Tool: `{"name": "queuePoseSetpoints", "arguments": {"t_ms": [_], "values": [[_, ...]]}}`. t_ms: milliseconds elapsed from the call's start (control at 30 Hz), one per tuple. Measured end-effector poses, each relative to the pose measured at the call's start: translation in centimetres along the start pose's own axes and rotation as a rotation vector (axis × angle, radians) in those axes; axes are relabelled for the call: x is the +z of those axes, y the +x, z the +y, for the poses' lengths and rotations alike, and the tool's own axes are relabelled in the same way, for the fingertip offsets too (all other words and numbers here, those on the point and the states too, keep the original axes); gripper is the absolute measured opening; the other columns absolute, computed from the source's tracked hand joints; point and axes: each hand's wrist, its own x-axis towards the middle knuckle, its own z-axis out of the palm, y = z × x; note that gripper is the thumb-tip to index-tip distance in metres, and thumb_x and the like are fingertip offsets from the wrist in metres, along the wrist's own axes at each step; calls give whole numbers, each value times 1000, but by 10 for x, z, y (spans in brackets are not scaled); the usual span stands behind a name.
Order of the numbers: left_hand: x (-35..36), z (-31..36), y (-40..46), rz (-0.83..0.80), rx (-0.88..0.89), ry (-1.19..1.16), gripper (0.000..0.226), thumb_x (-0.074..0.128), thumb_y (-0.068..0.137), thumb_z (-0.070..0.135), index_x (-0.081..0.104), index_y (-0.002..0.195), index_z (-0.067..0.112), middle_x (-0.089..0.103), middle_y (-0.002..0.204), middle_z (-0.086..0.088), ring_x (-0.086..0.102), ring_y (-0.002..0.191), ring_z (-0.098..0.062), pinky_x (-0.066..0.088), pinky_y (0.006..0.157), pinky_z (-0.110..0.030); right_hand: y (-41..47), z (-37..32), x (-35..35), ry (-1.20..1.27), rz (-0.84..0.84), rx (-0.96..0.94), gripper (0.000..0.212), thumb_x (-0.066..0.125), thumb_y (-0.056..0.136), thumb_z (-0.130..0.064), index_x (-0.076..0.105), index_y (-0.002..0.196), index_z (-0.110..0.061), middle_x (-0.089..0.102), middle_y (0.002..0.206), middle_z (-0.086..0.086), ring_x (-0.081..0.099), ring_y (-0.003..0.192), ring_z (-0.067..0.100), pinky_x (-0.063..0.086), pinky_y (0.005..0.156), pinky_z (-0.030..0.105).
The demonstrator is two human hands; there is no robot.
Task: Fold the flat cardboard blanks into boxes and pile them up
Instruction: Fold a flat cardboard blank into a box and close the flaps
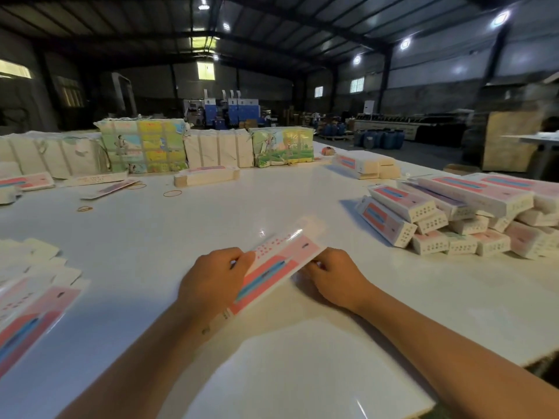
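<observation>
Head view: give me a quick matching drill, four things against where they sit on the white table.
Things:
1. pink-and-blue flat cardboard blank
2. heap of folded white-and-pink boxes
3. tan rubber band
4. stack of flat pink blanks

Places:
A. near left edge
B. far side, left of centre
C. between both hands
D. right side

Pairs: 1-C, 2-D, 3-B, 4-A

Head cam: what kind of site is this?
Most likely a packaging or printing workshop in a warehouse-type hall: steel-truss roof, blue machines at the back, strapped bundles of printed stock on a long white table, and a pile of folded boxes to the right.
</observation>
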Motion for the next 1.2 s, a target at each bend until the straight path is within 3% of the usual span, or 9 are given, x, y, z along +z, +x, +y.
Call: {"name": "queuePoseSetpoints", "arguments": {"t_ms": [67, 200, 300, 400, 500, 767, 900, 1033, 1200], "values": [[-2, -2, -1, 34, 30, -48, 38, 40, 94, 52, 61, 81, 23, 67, 85, 5, 67, 70, -15, 59, 69, -38, 3, -3, -7, 411, 77, 164, 29, 40, 94, -1, 65, 92, 12, 65, 93, 27, 61, 75, 26, 49, 67, 33], [-7, 3, -6, 6, 75, -46, 31, 38, 93, 54, 54, 78, 32, 64, 90, 11, 66, 69, -11, 59, 69, -34, 3, -9, -17, 1186, -4, 336, 53, 31, 100, -23, 69, 68, -5, 56, 60, 21, 52, 45, 24, 39, 38, 24], [-10, 8, -7, 2, 140, 120, 36, 31, 89, 62, 56, 92, 36, 63, 92, 12, 62, 70, -8, 55, 66, -26, 2, -11, -14, 1073, -19, 353, 42, 40, 96, -9, 58, 60, 2, 47, 62, 22, 40, 36, 22, 31, 35, 24], [-6, 15, -10, 68, 279, 432, 89, 4, 66, 87, 47, 123, 34, 56, 109, 10, 53, 96, -10, 45, 81, -28, -1, -12, -12, 972, 40, 370, 51, 44, 96, -4, 54, 46, -9, 54, 55, 24, 44, 35, 24, 33, 36, 28], [3, 23, -15, 53, 325, 592, 117, -1, 48, 92, 21, 143, 28, 42, 130, 8, 41, 114, -13, 35, 90, -29, -2, -13, -11, 1014, 54, 383, 34, 46, 97, -6, 49, 63, -3, 62, 64, 25, 51, 38, 23, 40, 35, 26], [0, 29, -13, 190, 335, 487, 77, 39, 69, 81, 44, 125, 29, 54, 112, 10, 48, 100, -13, 32, 73, -25, 1, -8, -12, 1101, -32, 395, 35, 37, 101, -22, 62, 88, 0, 60, 58, 12, 52, 43, 19, 44, 41, 26], [-4, 28, -10, 146, 210, 369, 65, 47, 70, 79, 46, 115, 33, 55, 105, 13, 45, 87, -7, 37, 69, -25, -1, -3, -11, 805, 375, 332, 24, 55, 94, -29, 57, 110, -12, 62, 77, 8, 56, 52, 13, 46, 46, 24], [-6, 28, -10, 85, 121, 251, 64, 44, 65, 83, 45, 107, 35, 56, 100, 12, 54, 84, -12, 42, 68, -27, -8, -11, -8, 427, 443, 57, 15, 61, 91, -18, 64, 87, -32, 60, 84, -5, 57, 73, 11, 47, 63, 23], [-10, 32, -11, 20, 82, 235, 73, 33, 54, 84, 43, 106, 33, 52, 98, 13, 55, 83, -13, 42, 67, -26, -12, -21, -4, 494, 318, 28, 21, 59, 91, -11, 64, 84, -30, 60, 90, -3, 55, 63, 4, 44, 56, 15]]}}
